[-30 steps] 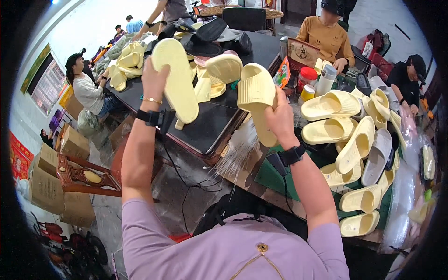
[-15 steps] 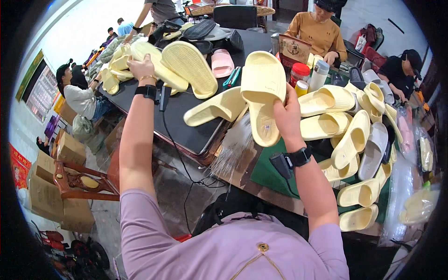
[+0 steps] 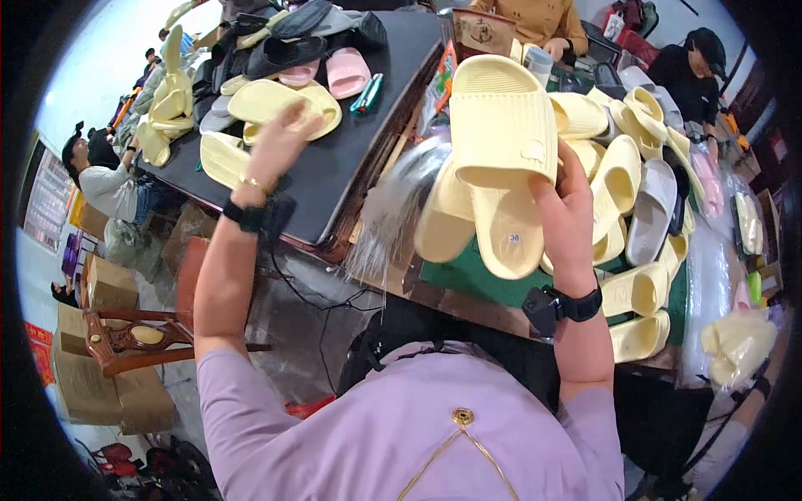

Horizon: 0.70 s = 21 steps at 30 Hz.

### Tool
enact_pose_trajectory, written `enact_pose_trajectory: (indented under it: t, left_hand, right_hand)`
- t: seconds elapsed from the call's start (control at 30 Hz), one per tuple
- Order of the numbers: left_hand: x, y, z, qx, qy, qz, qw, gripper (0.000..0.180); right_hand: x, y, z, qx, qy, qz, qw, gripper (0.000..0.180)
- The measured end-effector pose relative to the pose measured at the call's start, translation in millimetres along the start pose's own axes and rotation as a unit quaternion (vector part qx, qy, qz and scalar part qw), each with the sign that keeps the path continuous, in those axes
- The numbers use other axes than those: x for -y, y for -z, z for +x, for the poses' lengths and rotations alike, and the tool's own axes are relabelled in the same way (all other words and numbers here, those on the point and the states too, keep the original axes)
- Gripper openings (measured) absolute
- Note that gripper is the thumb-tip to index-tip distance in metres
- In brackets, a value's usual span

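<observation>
My right hand point(image 3: 568, 213) is closed on a pair of pale yellow slide slippers point(image 3: 501, 125), gripping them at the right edge. The front slipper shows its broad ribbed strap and a small round size sticker on the insole; the second hangs behind it, tilted to the left. My left hand point(image 3: 280, 150), smeared by motion, is over the black table next to another pale yellow slipper point(image 3: 271, 102). Its fingers are too blurred to tell whether they touch that slipper. One more yellow slipper point(image 3: 224, 159) lies just left of this hand.
Black, grey and pink slippers point(image 3: 347, 72) are heaped on the black table point(image 3: 368, 159). Many yellow slippers and a grey slipper point(image 3: 652, 203) cover the green mat at right, near clear plastic bags point(image 3: 708, 292). Clear plastic strips point(image 3: 393, 209) hang between tables. People sit across and left.
The yellow slippers that my left hand held up are down on the table, and that hand has come nearer. My right hand has brought its slipper closer, with a second slipper now behind it.
</observation>
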<state>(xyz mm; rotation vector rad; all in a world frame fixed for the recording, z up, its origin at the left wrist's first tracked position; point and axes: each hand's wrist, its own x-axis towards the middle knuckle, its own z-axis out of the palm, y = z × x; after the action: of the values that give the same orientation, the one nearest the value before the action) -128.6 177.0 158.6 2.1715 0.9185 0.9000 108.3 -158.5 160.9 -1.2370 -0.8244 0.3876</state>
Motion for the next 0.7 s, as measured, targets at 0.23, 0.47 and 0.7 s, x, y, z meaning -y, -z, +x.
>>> enact_pose_trajectory:
  t: [0.23, 0.47, 0.7]
  left_hand:
    - [-96, -107, -138, 0.351, -0.045, -0.09, 0.931, 0.114]
    - [-98, -169, -185, 0.298, 0.078, -0.431, 0.848, 0.116]
    - [-72, -180, -197, 0.252, 0.189, -0.396, 0.863, 0.092]
  right_hand:
    - [10, 19, -33, -0.043, -0.082, 0.067, 0.993, 0.056]
    - [6, 28, -58, -0.034, -0.136, 0.091, 0.986, 0.053]
    - [-25, 31, -67, -0.031, -0.147, 0.065, 0.987, 0.055]
